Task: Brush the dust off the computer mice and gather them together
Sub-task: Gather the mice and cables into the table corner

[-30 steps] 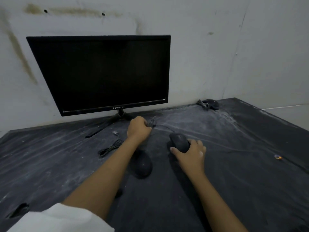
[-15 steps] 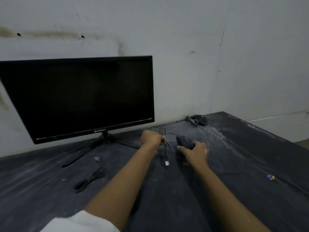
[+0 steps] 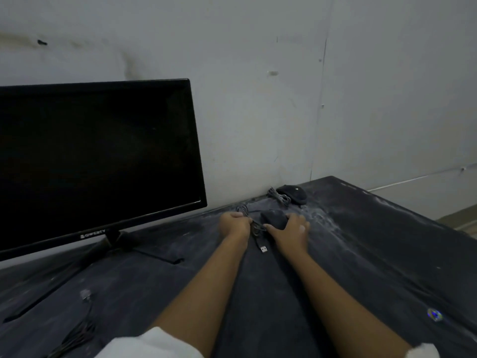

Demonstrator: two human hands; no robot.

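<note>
Dusty black tabletop (image 3: pixel 366 264), set into a corner of pale, stained walls. The white dust streaks are thickest toward the far right. A dark monitor (image 3: pixel 98 161) on a thin stand fills the left side.

Your right hand (image 3: pixel 290 228) is over a black wired mouse (image 3: pixel 272 217), fingers draped across its far side and thumb along the near edge. That reads as a grip. I can't tell whether the mouse is resting on the surface or lifted just clear of it.

Your left hand (image 3: pixel 233 225) is curled round the looped cable (image 3: pixel 254 226) of that mouse, just beside it. The USB plug (image 3: pixel 263 248) trails loose between your wrists.

A second black mouse (image 3: pixel 293 194) sits in the back corner by the wall, with its grey cord (image 3: pixel 278 196) bunched against its left side. It is near the one you hold, but not touching it.

Step in hand, as I judge it: the gathering part, with mouse and cord brought as one bundle toward the corner mouse. Whether this mouse is properly dusted, I can't say; it is too dark to read.

The next move calls for:
- setting the held mouse down just beside the corner one without shoving that one into the wall;
- laying the loops down together, so the plug doesn't drag through the dust.

Another dark cable (image 3: pixel 77 332) lies at the near left, blurred, and no mouse is visible on it. There is also a small shiny object (image 3: pixel 435 314) at the near right.
</note>
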